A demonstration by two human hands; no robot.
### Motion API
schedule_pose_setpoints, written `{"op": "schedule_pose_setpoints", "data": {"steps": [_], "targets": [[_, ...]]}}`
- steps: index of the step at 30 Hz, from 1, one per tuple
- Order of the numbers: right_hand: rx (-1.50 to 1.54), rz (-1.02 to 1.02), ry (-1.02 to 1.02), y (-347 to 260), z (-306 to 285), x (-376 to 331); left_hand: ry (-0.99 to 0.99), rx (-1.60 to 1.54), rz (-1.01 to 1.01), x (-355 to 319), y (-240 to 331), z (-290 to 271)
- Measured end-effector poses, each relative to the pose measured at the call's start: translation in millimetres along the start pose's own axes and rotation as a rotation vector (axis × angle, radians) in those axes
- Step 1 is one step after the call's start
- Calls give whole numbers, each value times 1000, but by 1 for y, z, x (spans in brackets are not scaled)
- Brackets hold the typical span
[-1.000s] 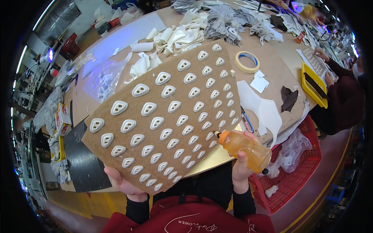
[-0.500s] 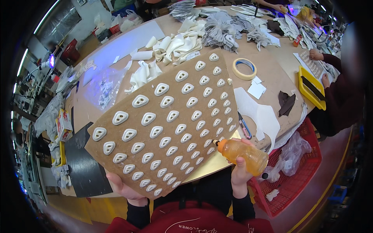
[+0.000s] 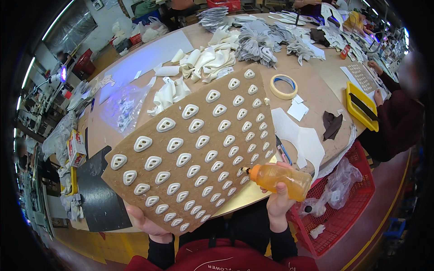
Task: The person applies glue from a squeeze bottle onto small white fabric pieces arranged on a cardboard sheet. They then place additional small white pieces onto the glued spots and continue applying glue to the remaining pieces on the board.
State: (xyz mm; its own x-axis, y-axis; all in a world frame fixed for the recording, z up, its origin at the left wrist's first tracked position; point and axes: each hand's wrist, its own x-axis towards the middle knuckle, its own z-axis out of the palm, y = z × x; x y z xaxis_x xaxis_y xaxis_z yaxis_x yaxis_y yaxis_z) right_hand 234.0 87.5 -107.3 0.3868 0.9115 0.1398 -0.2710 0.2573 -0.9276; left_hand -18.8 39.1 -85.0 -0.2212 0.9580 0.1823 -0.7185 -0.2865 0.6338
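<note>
Brown-topped worktable (image 3: 316,92); on it: round cream tape roll (image 3: 274,89), crumpled cream fabric pcs (image 3: 203,63), fanned lt-grey sheet pile (image 3: 255,45), irreg. dk-brown scrap (image 3: 332,125).

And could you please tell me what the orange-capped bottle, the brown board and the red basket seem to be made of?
Bottle: probably plastic, glossy; amber contents show through its wall.
Board: likely cardboard or fibreboard, matt, judging by its plain brown face.
Basket: apparently moulded plastic, slightly shiny, with a regular grid of holes.

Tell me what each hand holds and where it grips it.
The left hand holds the brown board by its lower-left edge; the right hand holds the amber bottle around its body.
</note>
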Motion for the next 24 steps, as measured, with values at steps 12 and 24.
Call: {"op": "schedule_pose_setpoints", "data": {"steps": [12,24], "targets": [[621,376,103,14,-22,5,123,-98,-77,9,-2,5],[160,64,81,16,11,4,117,-78,-73,8,0,8]]}}
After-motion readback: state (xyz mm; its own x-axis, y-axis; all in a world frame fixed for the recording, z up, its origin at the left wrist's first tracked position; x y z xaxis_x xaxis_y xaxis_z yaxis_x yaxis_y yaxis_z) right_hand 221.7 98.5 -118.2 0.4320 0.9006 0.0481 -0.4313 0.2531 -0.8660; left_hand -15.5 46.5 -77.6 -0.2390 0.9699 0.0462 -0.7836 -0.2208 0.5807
